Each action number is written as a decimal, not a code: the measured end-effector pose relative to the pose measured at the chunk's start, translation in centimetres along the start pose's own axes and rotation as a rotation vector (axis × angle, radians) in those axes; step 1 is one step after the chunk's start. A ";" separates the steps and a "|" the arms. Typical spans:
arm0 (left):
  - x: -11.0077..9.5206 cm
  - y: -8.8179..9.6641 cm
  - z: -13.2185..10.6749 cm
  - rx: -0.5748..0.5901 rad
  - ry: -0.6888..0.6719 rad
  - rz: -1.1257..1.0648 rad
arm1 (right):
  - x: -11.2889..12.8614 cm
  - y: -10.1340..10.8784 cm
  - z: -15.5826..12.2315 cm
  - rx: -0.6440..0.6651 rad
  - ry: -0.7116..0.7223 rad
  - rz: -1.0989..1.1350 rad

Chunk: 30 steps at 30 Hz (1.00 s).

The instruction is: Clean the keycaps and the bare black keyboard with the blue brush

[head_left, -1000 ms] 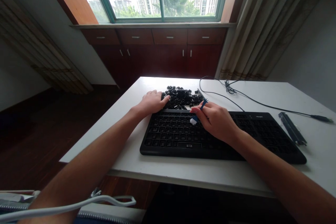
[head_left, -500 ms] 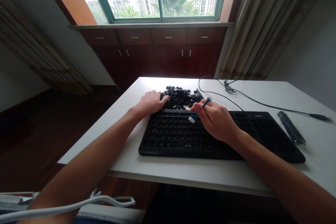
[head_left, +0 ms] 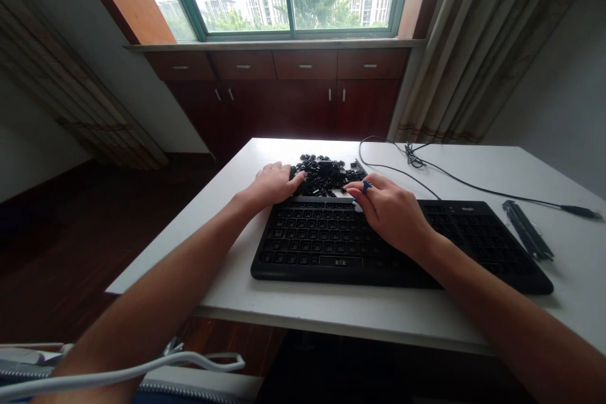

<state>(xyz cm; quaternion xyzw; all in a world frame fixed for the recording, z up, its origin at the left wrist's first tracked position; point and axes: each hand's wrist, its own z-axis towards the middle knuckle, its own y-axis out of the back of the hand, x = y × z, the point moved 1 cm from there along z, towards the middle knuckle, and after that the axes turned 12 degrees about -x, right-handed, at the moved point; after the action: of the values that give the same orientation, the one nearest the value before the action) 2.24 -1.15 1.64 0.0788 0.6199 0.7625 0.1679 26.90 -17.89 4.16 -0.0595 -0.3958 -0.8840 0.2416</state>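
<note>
A black keyboard (head_left: 303, 273) with its keycaps off lies across the white table. My right hand (head_left: 395, 208) is closed round a small blue brush (head_left: 367, 186), its white bristles down at the keyboard's upper rows. Most of the brush handle is hidden by my fingers. My left hand (head_left: 274, 184) rests with fingers stretched out at the keyboard's top left corner, its thumb touching the left side of a heap of loose black keycaps (head_left: 324, 173). That heap sits just behind the keyboard.
The keyboard's black cable (head_left: 478, 186) runs over the table's back right to a plug (head_left: 580, 210). A long dark strip (head_left: 528, 230) lies right of the keyboard. A white cable (head_left: 142, 369) crosses the lower left. Beyond the table stand red-brown cabinets (head_left: 279, 104) under a window.
My right hand has turned the brush, so its handle points differently and the bristles sit slightly farther right and higher on the keyboard. My left hand keeps its place.
</note>
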 end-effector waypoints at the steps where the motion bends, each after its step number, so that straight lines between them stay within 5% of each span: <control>1: 0.0 0.0 0.0 0.002 -0.001 -0.005 | 0.1 0.1 0.0 -0.001 -0.008 0.007; 8: 0.2 -0.2 0.1 -0.013 0.007 -0.043 | 0.3 0.4 -0.1 0.028 -0.072 0.168; 23: 0.2 -0.1 0.0 -0.014 -0.013 -0.015 | 0.0 0.1 0.1 -0.007 -0.016 -0.057; 30: 0.1 0.0 0.0 -0.019 -0.021 -0.002 | 0.2 0.4 0.1 0.020 -0.113 0.106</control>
<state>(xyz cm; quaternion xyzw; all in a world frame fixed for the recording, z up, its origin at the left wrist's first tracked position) 2.15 -1.09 1.64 0.0846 0.6109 0.7673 0.1760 26.87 -18.15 4.53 -0.1279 -0.4140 -0.8611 0.2659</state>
